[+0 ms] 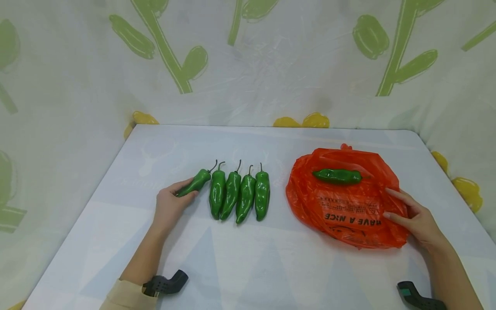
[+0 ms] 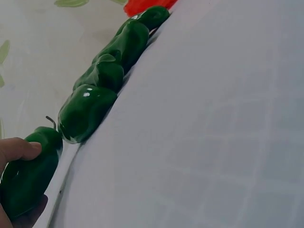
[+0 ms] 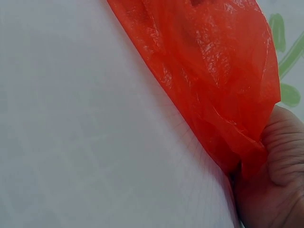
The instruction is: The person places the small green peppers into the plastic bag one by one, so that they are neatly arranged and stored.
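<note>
My left hand [image 1: 170, 203] grips a green chili pepper [image 1: 199, 180], its stem pointing away and to the right; the left wrist view shows my thumb lying on the pepper's side. Just right of it, several more green peppers [image 1: 232, 192] lie side by side in a row, stems pointing away. On the right of the table lies a crumpled red plastic bag [image 1: 350, 209] with printed lettering. One green pepper [image 1: 337, 176] lies crosswise on the bag. My right hand [image 1: 420, 221] rests at the bag's right edge, its thumb and forefinger spread apart; the other fingers are hidden.
The table [image 1: 248, 271] has a pale surface with faint triangle patterns. Behind and beside it hangs a whitish sheet [image 1: 248, 77] printed with green plants. Dark wrist devices [image 1: 166, 283] sit on both forearms, low over the table.
</note>
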`<state>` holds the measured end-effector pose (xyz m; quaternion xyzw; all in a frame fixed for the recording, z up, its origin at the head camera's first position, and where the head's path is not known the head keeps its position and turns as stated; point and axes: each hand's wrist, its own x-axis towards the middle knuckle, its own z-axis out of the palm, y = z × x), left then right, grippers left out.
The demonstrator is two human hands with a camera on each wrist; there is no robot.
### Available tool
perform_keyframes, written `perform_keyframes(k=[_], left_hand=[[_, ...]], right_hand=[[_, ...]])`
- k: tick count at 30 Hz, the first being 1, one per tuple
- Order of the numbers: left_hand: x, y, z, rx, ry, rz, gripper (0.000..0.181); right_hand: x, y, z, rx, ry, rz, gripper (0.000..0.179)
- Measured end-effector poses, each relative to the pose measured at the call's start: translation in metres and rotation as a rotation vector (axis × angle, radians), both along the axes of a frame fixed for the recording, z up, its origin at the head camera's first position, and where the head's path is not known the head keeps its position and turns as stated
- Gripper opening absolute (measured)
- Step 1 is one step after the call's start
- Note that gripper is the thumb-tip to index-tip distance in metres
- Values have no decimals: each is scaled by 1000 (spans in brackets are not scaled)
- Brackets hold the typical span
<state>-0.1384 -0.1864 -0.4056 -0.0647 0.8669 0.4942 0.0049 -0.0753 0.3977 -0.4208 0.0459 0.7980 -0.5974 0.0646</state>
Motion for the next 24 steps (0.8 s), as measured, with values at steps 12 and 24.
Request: perform_keyframes(k=[12, 24], left_hand=[[-3, 1, 10, 31, -21, -22, 46], [-8, 12, 22, 77, -4, -72, 46]], right_hand=[[0, 1, 0, 27, -18, -17, 64], [0, 1, 0, -92, -28, -19, 63]])
